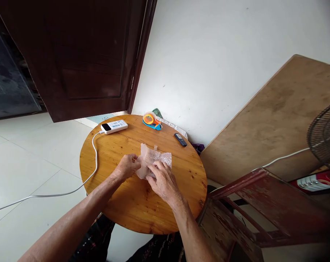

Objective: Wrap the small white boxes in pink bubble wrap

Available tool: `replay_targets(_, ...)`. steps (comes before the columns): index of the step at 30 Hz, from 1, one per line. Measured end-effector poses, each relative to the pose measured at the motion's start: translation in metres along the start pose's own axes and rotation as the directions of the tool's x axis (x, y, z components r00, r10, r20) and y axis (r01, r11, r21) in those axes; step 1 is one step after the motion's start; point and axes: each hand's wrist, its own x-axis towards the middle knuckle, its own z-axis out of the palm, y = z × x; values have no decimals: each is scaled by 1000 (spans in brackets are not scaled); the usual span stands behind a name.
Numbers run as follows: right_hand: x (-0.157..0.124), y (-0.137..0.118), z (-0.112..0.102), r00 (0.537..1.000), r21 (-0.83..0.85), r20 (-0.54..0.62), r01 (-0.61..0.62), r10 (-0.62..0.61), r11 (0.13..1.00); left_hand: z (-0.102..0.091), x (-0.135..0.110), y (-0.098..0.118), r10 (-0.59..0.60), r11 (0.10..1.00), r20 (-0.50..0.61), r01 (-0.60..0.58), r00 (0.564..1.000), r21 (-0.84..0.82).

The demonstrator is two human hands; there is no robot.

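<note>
A crumpled piece of bubble wrap (151, 155) lies on the round wooden table (145, 211), folded around something I cannot make out. My left hand (127, 166) pinches the left edge of the wrap between thumb and fingers. On the right side, my right hand (162, 179) rests over the wrap, fingers spread and lying on it. A small strip of what looks like clear tape (155, 147) sticks up at the wrap's far edge.
An orange and blue tape dispenser (152, 122) stands at the table's far side. Left of it lies a white power strip (114, 126) with a white cable (95, 153). A dark remote-like device (180, 139) is at the right. A wooden chair (241, 207) and fan (325, 134) stand further right.
</note>
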Motion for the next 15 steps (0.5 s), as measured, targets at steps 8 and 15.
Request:
replay_targets(8, 2, -3, 3, 992, 91, -47, -109, 114, 990, 21, -9, 28, 25, 989, 154, -2, 988, -145)
replay_targets(15, -38, 26, -4, 932, 453, -246, -130, 264, 882, 8, -11, 20, 285, 926, 341, -349, 896, 143)
